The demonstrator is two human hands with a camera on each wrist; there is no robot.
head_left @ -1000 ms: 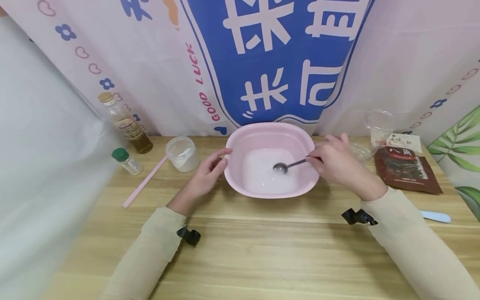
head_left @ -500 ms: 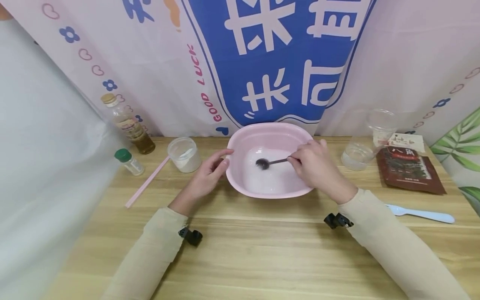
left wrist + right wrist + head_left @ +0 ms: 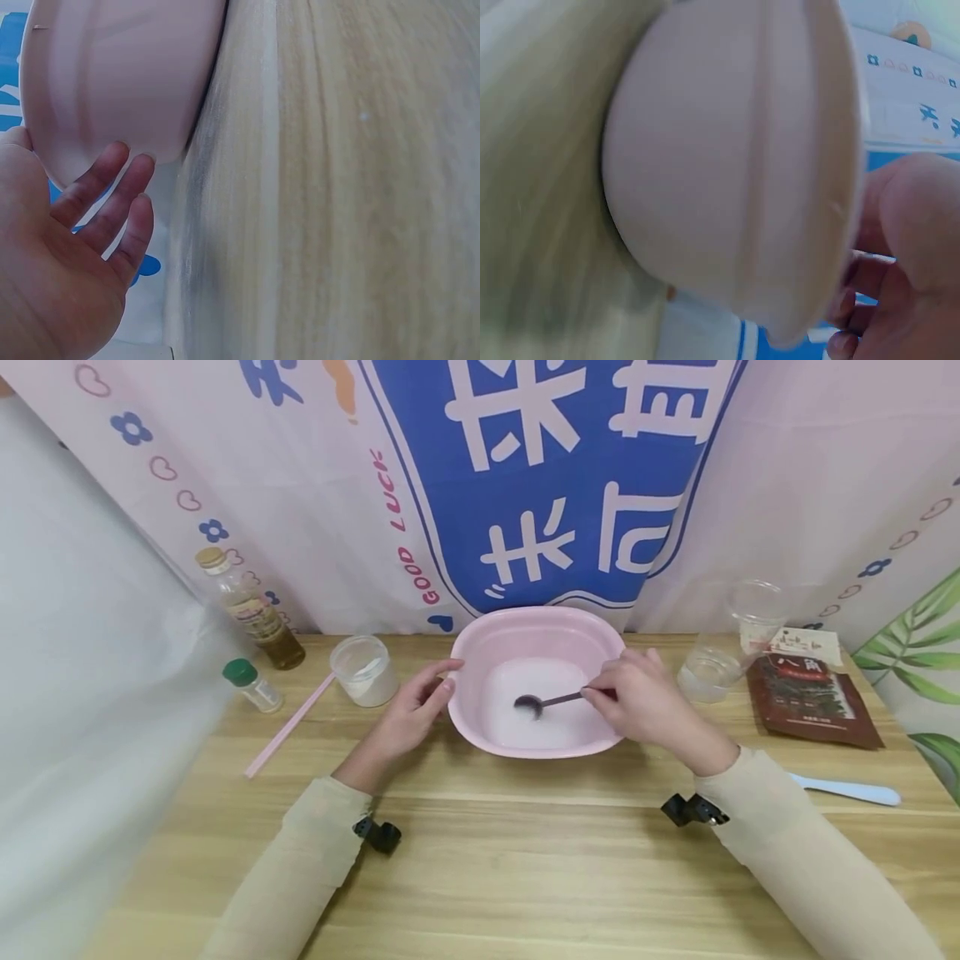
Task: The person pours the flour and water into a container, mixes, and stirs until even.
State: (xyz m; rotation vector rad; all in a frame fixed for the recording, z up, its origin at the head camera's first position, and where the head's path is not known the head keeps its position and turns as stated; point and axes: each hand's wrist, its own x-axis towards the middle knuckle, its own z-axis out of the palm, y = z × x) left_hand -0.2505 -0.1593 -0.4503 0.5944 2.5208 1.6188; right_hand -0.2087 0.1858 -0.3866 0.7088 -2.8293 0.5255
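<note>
A pink plastic basin (image 3: pixel 538 620) stands at the back of the table, with a pool of whitish liquid (image 3: pixel 498 722) in its bottom. My right hand (image 3: pixel 643 700), over the basin's right side, pinches the thin dark handle of a metal spoon (image 3: pixel 531 703) whose bowl dips into the liquid. My left hand (image 3: pixel 408 710) touches the basin's left rim. In the left wrist view, several loosely extended fingers (image 3: pixel 112 217) reach along the outer wall. The right wrist view shows the outside of the basin and some of my right fingers (image 3: pixel 847 300); the spoon is hidden there.
At the left are an oil bottle (image 3: pixel 258 622), a small green-capped jar (image 3: pixel 255 687), pink sticks (image 3: pixel 288 727) and a clear tub of white powder (image 3: pixel 365 672). At the right are clear cups (image 3: pixel 708 675), a brown spice packet (image 3: pixel 810 697) and a pale blue utensil (image 3: pixel 847 788).
My right hand has moved left from the basin's right rim, then slightly back, carrying the spoon through the liquid. My left hand keeps its place at the rim.
</note>
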